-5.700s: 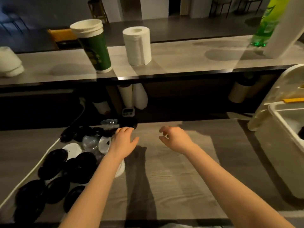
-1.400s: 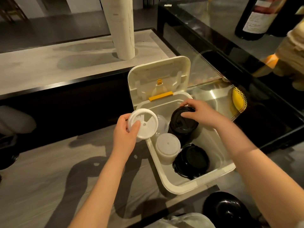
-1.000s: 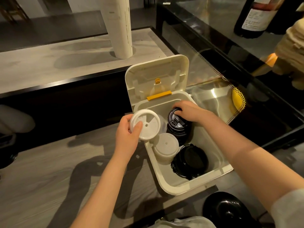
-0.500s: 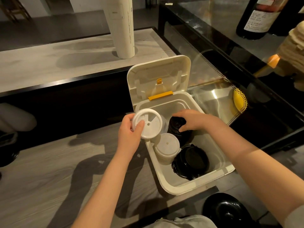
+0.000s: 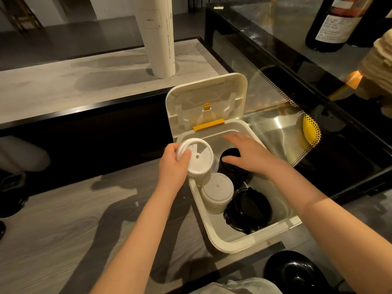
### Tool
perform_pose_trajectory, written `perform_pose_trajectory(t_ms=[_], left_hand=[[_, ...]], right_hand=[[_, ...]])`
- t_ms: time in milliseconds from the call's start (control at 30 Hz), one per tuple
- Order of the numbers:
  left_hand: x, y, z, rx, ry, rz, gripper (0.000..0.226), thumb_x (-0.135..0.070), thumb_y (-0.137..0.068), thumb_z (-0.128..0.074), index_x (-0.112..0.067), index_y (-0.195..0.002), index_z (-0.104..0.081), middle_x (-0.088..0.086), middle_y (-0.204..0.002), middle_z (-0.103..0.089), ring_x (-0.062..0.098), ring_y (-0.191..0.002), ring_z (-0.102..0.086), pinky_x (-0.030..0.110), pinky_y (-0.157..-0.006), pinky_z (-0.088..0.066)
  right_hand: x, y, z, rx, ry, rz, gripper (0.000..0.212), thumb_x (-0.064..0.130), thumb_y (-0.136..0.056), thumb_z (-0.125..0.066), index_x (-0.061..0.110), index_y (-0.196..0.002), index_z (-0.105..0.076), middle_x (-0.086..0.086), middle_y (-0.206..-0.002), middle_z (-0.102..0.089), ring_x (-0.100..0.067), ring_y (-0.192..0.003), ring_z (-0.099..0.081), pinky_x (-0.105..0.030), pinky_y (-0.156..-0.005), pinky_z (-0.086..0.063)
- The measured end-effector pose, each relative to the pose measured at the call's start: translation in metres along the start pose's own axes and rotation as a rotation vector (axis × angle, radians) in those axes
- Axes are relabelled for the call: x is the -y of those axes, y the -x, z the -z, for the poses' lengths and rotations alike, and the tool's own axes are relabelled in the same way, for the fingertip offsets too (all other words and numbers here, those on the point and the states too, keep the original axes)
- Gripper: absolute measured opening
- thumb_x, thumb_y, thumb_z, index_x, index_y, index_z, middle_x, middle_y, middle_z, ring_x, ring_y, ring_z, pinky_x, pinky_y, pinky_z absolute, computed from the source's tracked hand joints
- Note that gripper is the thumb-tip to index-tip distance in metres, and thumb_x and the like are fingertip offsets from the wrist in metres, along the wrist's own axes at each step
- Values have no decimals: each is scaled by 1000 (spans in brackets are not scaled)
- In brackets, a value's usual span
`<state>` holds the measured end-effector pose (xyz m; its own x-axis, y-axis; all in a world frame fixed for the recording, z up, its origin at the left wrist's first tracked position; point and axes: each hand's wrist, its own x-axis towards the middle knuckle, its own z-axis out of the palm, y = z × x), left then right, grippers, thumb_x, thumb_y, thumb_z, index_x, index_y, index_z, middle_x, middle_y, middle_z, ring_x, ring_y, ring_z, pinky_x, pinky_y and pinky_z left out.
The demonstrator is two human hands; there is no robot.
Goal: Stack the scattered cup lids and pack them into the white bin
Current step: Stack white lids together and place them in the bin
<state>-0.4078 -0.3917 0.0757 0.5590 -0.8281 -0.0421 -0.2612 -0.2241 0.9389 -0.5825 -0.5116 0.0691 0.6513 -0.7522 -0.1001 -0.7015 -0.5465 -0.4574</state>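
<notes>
1. Head view, starting at the left: the left hand (image 5: 171,166) pinches a white lid (image 5: 196,155) by its rim, thumb across the top. It holds the lid over the left wall of the white bin (image 5: 233,244), which sits on the worktop (image 5: 63,230).
2. Inside the bin, a white stack (image 5: 216,193) stands just right of and below that lid. The left hand is the nearer one, so a short drop onto the stack looks likely.
3. Further right, the right hand (image 5: 248,153) is spread flat and holds nothing, above a black stack (image 5: 231,168); whether it touches the stack I cannot tell.

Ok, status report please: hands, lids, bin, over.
Left hand grips white lid at bin rim. Right hand open over back black stack. White stack, front black stack inside. Nothing in the way.
</notes>
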Motion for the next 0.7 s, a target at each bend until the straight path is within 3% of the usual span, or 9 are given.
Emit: perform_pose_trajectory(t_ms=[133,267,367,433,500,567,633,700], left_hand=[[-12,-8,-7,71,24,156,18,-25,-94,-50,-14,-108,-52,4,-101,-60,16,-87,-59,26,-65,-49],[-20,-8,-6,235,85,255,25,-27,-94,-52,-6,-100,-62,10,-88,-66,20,-77,-64,36,-70,-56],[-26,-4,0,311,9,220,30,-31,-95,-50,-5,-97,-63,8,-83,-66,18,-73,-64,31,-68,-56],[-23,-3,5,286,-183,105,31,-38,-95,-48,-10,-98,-62,0,-82,-64,12,-72,-63,27,-65,-52],[-15,-3,11,186,-396,-54,32,-40,-94,-48,-15,-111,-58,-4,-92,-62,11,-83,-61,23,-69,-48],[-1,-5,18,126,-593,-231,41,-38,-94,-49,-15,-127,-53,1,-117,-60,17,-110,-54,29,-90,-45],[15,-7,22,213,-725,-326,51,-38,-94,-49,-14,-139,-43,3,-143,-45,19,-136,-34,35,-110,-30],[28,-7,24,327,-769,-338,59,-40,-95,-47,-16,-146,-31,1,-155,-26,17,-145,-15,39,-117,-19]], right_hand=[[27,15,4,-51,-298,196,88,33,-75,-78,38,-145,-25,13,-154,-23,-4,-141,-22,-28,-114,-27],[33,17,-2,-31,-308,308,91,24,-66,-85,25,-143,-37,5,-150,-34,-5,-138,-30,-19,-112,-28],[34,20,2,-22,-339,266,85,27,-64,-86,26,-137,-45,12,-139,-45,1,-126,-41,-9,-102,-33],[32,23,4,-18,-340,206,80,33,-64,-85,32,-134,-46,16,-132,-48,3,-119,-45,-11,-98,-38],[28,27,3,-18,-286,120,76,41,-66,-82,34,-132,-47,16,-132,-49,-1,-118,-46,-22,-99,-41],[25,33,-7,-8,-146,77,72,44,-69,-78,29,-132,-47,12,-135,-45,-9,-123,-42,-25,-102,-37],[22,38,-22,24,5,93,67,44,-72,-76,25,-130,-48,6,-135,-42,-15,-127,-34,-23,-102,-28],[21,42,-34,80,67,95,66,46,-73,-73,24,-130,-47,4,-133,-42,-17,-124,-31,-24,-102,-29]])
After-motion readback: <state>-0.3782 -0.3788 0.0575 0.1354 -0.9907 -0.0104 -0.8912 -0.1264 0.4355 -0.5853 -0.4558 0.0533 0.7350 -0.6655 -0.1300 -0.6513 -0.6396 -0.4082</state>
